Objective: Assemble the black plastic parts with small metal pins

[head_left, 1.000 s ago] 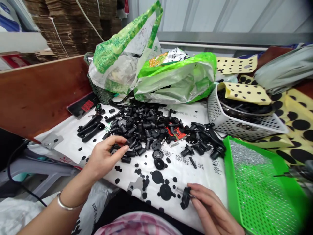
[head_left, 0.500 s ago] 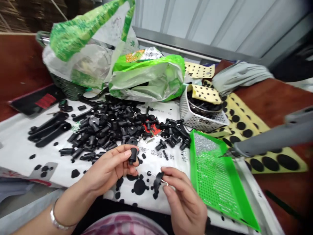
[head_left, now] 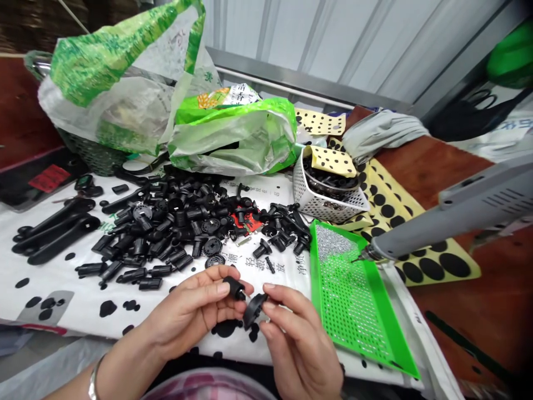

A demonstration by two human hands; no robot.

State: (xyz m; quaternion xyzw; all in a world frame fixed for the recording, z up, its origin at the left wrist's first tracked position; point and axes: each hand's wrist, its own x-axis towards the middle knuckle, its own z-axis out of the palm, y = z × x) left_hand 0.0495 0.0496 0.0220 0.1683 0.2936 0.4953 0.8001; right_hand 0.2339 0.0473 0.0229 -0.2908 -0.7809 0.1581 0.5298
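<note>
Between its thumb and fingers, my left hand [head_left: 195, 311] grips a black ribbed plastic knob [head_left: 234, 288], tilted toward the right. My right hand [head_left: 297, 339] pinches a round black plastic disc piece [head_left: 254, 311] on edge. A thin metal pin shows between the two parts, which are close together; whether they touch I cannot tell. Behind the hands lies a large heap of black plastic parts [head_left: 166, 222] on the white printed sheet [head_left: 266, 244].
A green perforated tray [head_left: 358, 294] with small silvery pieces stands at right, with a grey electric screwdriver [head_left: 433, 211] over it. Behind are a white basket [head_left: 325, 194], yellow sticker sheets [head_left: 433, 261] and green-white plastic bags [head_left: 233, 133]. Black handles [head_left: 62, 233] lie left.
My hands have come together, bringing the knob and the disc piece close to each other. The knob has tipped from upright to slanted. The camera view has shifted slightly right.
</note>
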